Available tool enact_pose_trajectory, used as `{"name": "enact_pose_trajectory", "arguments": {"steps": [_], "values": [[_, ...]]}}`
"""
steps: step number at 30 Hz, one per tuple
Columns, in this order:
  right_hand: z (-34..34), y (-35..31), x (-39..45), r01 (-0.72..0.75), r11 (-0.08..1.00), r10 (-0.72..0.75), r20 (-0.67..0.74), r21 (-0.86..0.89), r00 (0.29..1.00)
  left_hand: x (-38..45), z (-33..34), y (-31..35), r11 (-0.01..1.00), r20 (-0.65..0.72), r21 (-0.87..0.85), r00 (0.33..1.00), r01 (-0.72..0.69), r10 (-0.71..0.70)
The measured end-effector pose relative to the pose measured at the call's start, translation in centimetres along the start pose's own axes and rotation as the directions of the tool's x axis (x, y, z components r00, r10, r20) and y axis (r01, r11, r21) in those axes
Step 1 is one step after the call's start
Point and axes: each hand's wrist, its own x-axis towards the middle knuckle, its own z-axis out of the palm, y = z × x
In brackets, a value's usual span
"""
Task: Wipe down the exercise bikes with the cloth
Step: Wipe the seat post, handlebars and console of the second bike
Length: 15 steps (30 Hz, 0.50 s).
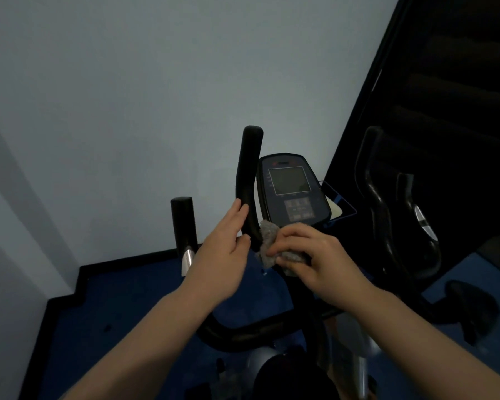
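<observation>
Head view shows the grey cloth (267, 246) bunched against the lower stretch of an upright black handlebar (247, 180) on the nearest exercise bike (260, 327). The right hand (315, 255) has its fingers curled closed over the cloth, pressing it to the bar from the console side. The left hand (225, 252) is partly open, thumb and fingers cupped loosely round the same bar from the other side; it steadies the bar and holds nothing else. Just behind the cloth stands the bike's console (292, 192), its screen dark. A second upright grip (182, 223) rises to the left, apart from both hands. Further right, in shadow, a second bike (399, 215) stands near the dark wall.

By my judgement the step in hand is wiping this handlebar, with its upper part, the console, the other grip and the second bike yet to be done. The next move calls for sliding the cloth upward along the bar under firm pressure, while the left hand gives way.
</observation>
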Motion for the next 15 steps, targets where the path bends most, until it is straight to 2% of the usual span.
{"name": "enact_pose_trajectory", "arguments": {"steps": [7,15], "values": [[0.4,0.4,-3.8,-0.165,0.979,0.179,-0.124,0.119,0.976,-2.2,1.8,0.4,1.0,0.0,0.021,1.0,0.006,-0.006],[2.0,-0.6,-8.5,-0.318,0.901,0.398,-0.266,0.297,0.878,-3.6,3.9,0.9,0.998,0.002,0.058,1.0,0.012,-0.012]]}}
